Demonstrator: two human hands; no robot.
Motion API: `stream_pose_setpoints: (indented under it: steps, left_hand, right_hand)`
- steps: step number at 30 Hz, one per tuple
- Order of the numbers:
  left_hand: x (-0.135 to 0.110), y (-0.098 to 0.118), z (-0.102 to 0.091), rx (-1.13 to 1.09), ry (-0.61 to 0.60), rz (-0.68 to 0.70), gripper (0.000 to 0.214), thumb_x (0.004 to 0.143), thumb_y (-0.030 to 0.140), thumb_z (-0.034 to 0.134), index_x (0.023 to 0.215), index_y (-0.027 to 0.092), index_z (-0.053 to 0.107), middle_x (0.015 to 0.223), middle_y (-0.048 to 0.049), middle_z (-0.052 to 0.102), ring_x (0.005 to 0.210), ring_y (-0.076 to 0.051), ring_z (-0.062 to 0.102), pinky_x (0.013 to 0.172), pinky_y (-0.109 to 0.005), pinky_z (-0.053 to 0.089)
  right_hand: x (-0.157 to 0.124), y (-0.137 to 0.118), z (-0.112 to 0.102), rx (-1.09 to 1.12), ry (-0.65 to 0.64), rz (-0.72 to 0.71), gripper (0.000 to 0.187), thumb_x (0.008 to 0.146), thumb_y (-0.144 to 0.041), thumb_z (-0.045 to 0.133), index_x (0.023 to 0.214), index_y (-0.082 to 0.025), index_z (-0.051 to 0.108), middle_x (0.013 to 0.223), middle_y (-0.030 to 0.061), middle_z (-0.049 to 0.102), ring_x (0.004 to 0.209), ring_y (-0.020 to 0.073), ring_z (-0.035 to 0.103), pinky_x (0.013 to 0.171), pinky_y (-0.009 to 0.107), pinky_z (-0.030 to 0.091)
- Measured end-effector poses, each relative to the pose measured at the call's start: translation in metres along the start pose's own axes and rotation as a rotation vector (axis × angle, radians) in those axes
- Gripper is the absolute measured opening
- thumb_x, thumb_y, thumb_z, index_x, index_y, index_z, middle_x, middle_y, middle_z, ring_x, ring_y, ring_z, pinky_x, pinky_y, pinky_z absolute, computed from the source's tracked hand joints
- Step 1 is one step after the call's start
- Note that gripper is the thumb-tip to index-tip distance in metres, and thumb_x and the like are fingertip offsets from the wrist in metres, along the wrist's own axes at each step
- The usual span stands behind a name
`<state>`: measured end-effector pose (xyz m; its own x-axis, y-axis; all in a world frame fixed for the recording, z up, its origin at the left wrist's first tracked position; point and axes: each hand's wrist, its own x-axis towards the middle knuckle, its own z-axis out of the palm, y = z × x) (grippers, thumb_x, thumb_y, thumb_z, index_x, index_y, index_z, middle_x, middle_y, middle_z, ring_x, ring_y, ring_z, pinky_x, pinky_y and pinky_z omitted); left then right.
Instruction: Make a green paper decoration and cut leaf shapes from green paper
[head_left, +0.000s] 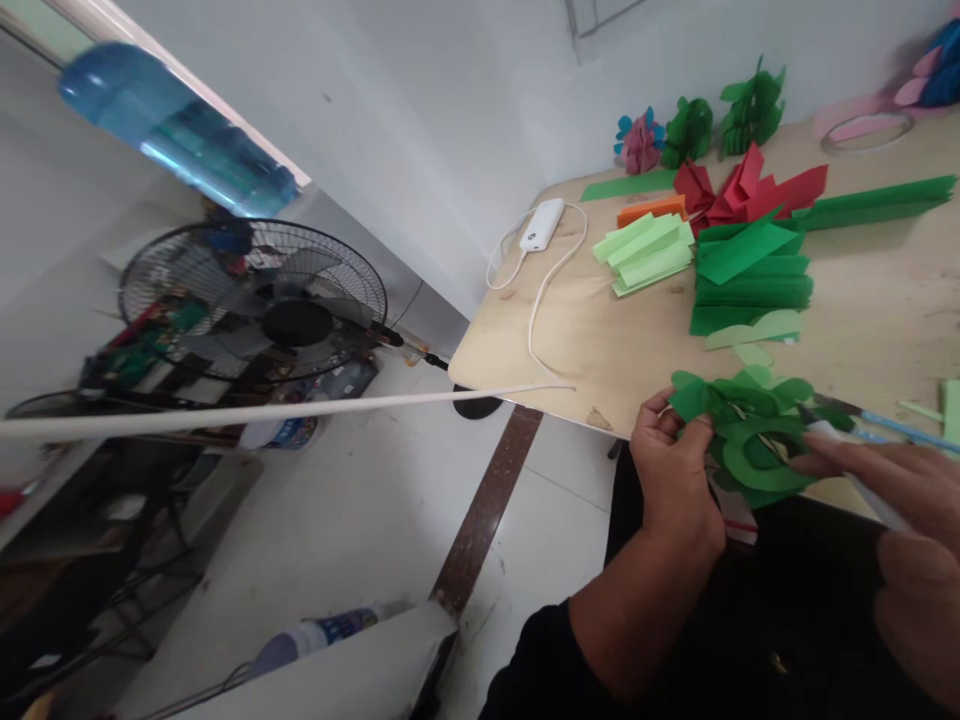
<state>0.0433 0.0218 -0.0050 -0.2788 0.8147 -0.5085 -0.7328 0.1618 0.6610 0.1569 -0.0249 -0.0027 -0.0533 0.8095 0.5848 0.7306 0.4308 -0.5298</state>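
Note:
A green paper cutout [757,450] with rounded petal shapes and openings is held over the near edge of the table. My left hand [671,460] pinches its left side between thumb and fingers. In my right hand [892,480] is a white pen-like tool [866,480], its dark tip at the right side of the cutout; whether it touches the paper I cannot tell. Just beyond lie pale green scalloped paper pieces [757,328] and a stack of folded dark green paper [750,285]. A small box with a red stripe [737,515] shows partly below the cutout.
Light green folded strips [649,255], red folded paper [739,190] and finished paper shapes [686,130] lie farther back on the wooden table [495,345]. A white power bank [542,225] has a cable [300,410] stretching left across the view. A standing fan [296,320] is left.

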Motion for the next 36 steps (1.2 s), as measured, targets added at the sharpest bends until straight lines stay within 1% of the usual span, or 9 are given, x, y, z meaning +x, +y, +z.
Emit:
stream_pose_setpoints:
  steps: [3,5,9,11,15,20,28,32,36]
  left_hand:
    - [-0.001,0.0,0.0,0.009,0.008,-0.003,0.04,0.06,0.012,0.07,0.099,0.015,0.061,0.088,-0.006,0.07,0.076,-0.015,0.066,0.077,-0.029,0.048]
    - [-0.001,-0.001,0.0,0.016,0.009,-0.004,0.04,0.06,0.013,0.07,0.099,0.015,0.061,0.088,-0.0055,0.07,0.077,-0.015,0.067,0.077,-0.028,0.048]
    - [-0.001,-0.001,-0.002,0.014,0.003,0.004,0.039,0.061,0.013,0.07,0.099,0.015,0.061,0.088,-0.0051,0.07,0.077,-0.014,0.066,0.077,-0.028,0.048]
    - [-0.001,-0.001,-0.002,0.023,0.006,0.005,0.037,0.061,0.013,0.07,0.097,0.015,0.062,0.089,-0.005,0.07,0.078,-0.015,0.067,0.078,-0.028,0.048]
    - [-0.001,-0.001,-0.003,0.032,0.006,-0.001,0.035,0.06,0.014,0.07,0.095,0.015,0.064,0.089,-0.0053,0.07,0.079,-0.015,0.067,0.078,-0.028,0.048]
    - [-0.002,-0.001,-0.004,0.016,-0.003,-0.015,0.036,0.061,0.012,0.07,0.096,0.015,0.062,0.088,-0.0046,0.07,0.077,-0.013,0.066,0.077,-0.027,0.049]
    - [-0.003,-0.002,-0.003,0.022,0.002,-0.023,0.036,0.059,0.014,0.072,0.093,0.016,0.061,0.088,-0.0049,0.07,0.082,-0.017,0.067,0.08,-0.03,0.048]
    - [-0.004,-0.001,-0.002,0.006,-0.002,-0.025,0.035,0.059,0.013,0.071,0.092,0.016,0.061,0.087,-0.0046,0.07,0.082,-0.016,0.067,0.08,-0.029,0.048]
    - [-0.003,-0.002,-0.003,0.019,0.001,-0.033,0.037,0.058,0.014,0.071,0.094,0.017,0.062,0.088,-0.0044,0.07,0.082,-0.017,0.067,0.081,-0.03,0.049]
  right_hand:
    - [0.001,0.001,0.002,0.1,-0.04,-0.035,0.051,0.09,-0.026,0.04,0.137,-0.044,0.047,0.091,0.0034,0.066,0.088,0.0261,0.063,0.076,0.042,0.044]
    - [0.0,0.003,0.003,0.071,-0.052,-0.037,0.054,0.087,-0.022,0.046,0.136,-0.044,0.047,0.09,0.0009,0.066,0.085,0.0252,0.063,0.075,0.04,0.044]
    - [-0.004,0.007,0.003,-0.067,-0.064,0.028,0.049,0.085,-0.029,0.051,0.133,-0.039,0.049,0.088,0.0018,0.065,0.084,0.0267,0.063,0.069,0.039,0.046]
    - [-0.004,0.007,0.003,-0.096,-0.068,0.043,0.045,0.086,-0.032,0.05,0.13,-0.038,0.051,0.088,0.0029,0.065,0.084,0.0276,0.063,0.072,0.041,0.046]
    - [0.004,0.006,0.003,-0.067,-0.049,-0.044,0.045,0.085,-0.027,0.051,0.129,-0.037,0.05,0.093,0.0042,0.065,0.087,0.0266,0.062,0.082,0.043,0.046]
    - [0.013,0.009,0.006,-0.138,-0.036,-0.131,0.051,0.084,-0.024,0.054,0.134,-0.031,0.048,0.095,0.0066,0.067,0.094,0.0282,0.062,0.083,0.042,0.046]
    - [0.014,0.015,0.014,-0.181,-0.037,-0.196,0.052,0.084,-0.027,0.055,0.135,-0.03,0.048,0.093,0.0058,0.072,0.095,0.0309,0.063,0.083,0.046,0.043]
    - [0.013,0.017,0.014,-0.194,-0.038,-0.178,0.05,0.084,-0.028,0.057,0.133,-0.031,0.049,0.089,0.0037,0.072,0.093,0.0291,0.064,0.083,0.044,0.042]
    - [0.014,0.02,0.014,-0.181,0.021,-0.111,0.046,0.08,-0.025,0.064,0.125,-0.034,0.056,0.084,0.0007,0.072,0.094,0.0275,0.064,0.086,0.043,0.042]
